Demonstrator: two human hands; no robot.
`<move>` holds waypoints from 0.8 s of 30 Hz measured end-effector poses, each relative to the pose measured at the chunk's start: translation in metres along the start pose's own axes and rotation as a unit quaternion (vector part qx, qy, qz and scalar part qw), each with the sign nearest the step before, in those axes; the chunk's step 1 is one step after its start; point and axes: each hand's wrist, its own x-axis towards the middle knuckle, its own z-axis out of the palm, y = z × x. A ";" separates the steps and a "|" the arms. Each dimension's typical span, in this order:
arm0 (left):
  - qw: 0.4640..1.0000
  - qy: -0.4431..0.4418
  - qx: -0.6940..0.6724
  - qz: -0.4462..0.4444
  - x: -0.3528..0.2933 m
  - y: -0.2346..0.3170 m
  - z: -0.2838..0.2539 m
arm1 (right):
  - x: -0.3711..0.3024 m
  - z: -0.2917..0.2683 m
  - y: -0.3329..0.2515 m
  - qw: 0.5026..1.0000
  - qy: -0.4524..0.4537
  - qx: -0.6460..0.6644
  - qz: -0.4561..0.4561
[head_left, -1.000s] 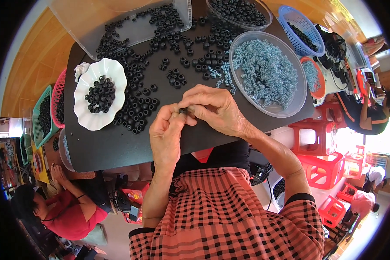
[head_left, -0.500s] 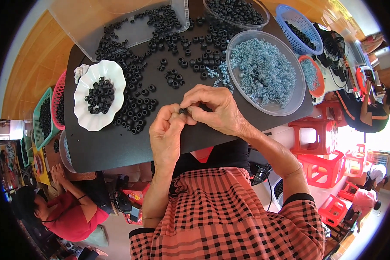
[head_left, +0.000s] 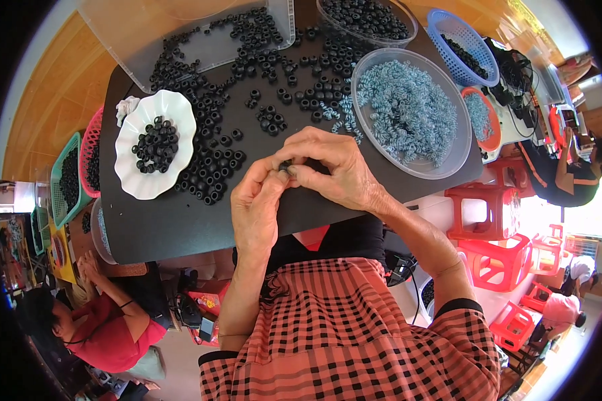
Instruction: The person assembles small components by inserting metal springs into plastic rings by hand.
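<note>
Over the table's near edge my left hand (head_left: 255, 204) pinches a small black bead-like part (head_left: 285, 164) between thumb and fingers. My right hand (head_left: 334, 167) meets it from the other side, its thumb and fingertips closed at the same part. Fingers cover most of the piece, so its exact shape is hidden. Beyond my hands, loose black rounded parts with holes (head_left: 211, 172) lie spread over the dark table (head_left: 154, 230). More of them sit on a white scalloped plate (head_left: 128, 179) at the left. To the right, small pale-blue coil springs (head_left: 408, 110) fill a round clear tub (head_left: 463, 148).
A clear plastic bin (head_left: 124, 47) lies at the far left, black parts spilling from it. Another clear tub (head_left: 411, 33) of black parts stands at the back, beside a blue basket (head_left: 441, 57). Red stools (head_left: 495, 260) stand at the right. A person in red (head_left: 117, 334) sits at the left.
My fingers have shifted slightly around the black part, and it has turned a little in their grip. Both hands stay in nearly the same place.
</note>
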 end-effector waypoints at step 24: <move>0.993 -0.016 -0.063 -0.102 0.008 0.011 -0.009 | -0.003 0.016 -0.001 0.982 0.043 -0.158 -0.090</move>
